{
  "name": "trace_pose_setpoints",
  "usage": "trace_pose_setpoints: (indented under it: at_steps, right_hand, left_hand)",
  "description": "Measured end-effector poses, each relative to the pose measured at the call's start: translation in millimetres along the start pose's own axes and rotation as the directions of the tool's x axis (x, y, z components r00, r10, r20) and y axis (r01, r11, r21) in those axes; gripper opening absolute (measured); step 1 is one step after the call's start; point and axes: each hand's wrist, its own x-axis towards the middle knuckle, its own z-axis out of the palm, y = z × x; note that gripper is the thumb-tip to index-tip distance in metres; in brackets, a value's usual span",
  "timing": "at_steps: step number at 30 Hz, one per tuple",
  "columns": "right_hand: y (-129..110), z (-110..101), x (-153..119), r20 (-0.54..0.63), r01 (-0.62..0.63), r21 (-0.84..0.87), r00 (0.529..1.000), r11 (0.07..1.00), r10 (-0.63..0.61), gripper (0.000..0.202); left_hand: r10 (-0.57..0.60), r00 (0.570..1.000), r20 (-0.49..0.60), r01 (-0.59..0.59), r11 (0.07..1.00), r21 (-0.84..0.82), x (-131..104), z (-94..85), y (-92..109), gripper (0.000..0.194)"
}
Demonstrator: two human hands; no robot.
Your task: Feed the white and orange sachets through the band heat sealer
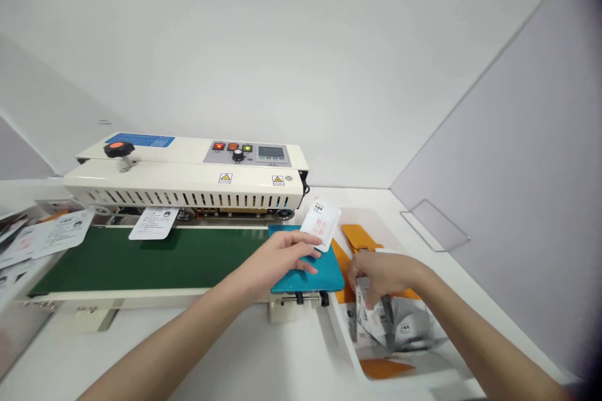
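Note:
My left hand (291,256) is over the teal plate (308,275) at the right end of the sealing machine's belt. Its fingers hold a white printed pouch (324,219) by the lower edge, and the pouch leans up and to the right. My right hand (383,272) reaches down into a translucent plastic bin (350,351). Its curled fingers are closed at a white printed pouch (374,324) among a pile of pouches; its fingertips are partly hidden. A third pouch (153,225) lies on the green belt (211,256), its top edge under the machine's housing.
The cream band sealer (188,178) stands against the back wall, with lit switches and a black knob (119,149). Several pouches (56,235) are heaped at the belt's left end. Orange pieces (360,238) lie in the bin. A thin wire frame (435,225) is by the right wall.

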Motion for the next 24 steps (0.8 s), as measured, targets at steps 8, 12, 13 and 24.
trace_pose_setpoints:
  at_steps: [8,12,13,24]
  right_hand:
    - [19.6,-29.0,19.1,-0.386,0.156,0.319,0.922,0.935,-0.023,0.024]
    - [31.0,-17.2,44.2,-0.565,0.12,0.312,0.821,0.942,0.082,0.029]
    - [31.8,-13.9,48.1,-0.567,0.121,0.298,0.82,0.947,0.074,0.03]
    - [19.5,-9.8,47.9,-0.498,0.15,0.233,0.867,0.961,-0.015,0.033]
  left_hand:
    - [0.022,1.0,0.017,-0.021,1.0,-0.012,3.1,-2.2,-5.0,0.029]
    - [0.024,1.0,0.014,-0.024,0.999,-0.03,4.9,-3.7,-7.8,0.03]
    - [0.019,1.0,0.012,-0.019,0.999,-0.033,5.2,-3.7,-8.3,0.029]
    - [0.025,1.0,0.002,-0.025,0.997,-0.076,4.4,-3.4,-11.1,0.03]
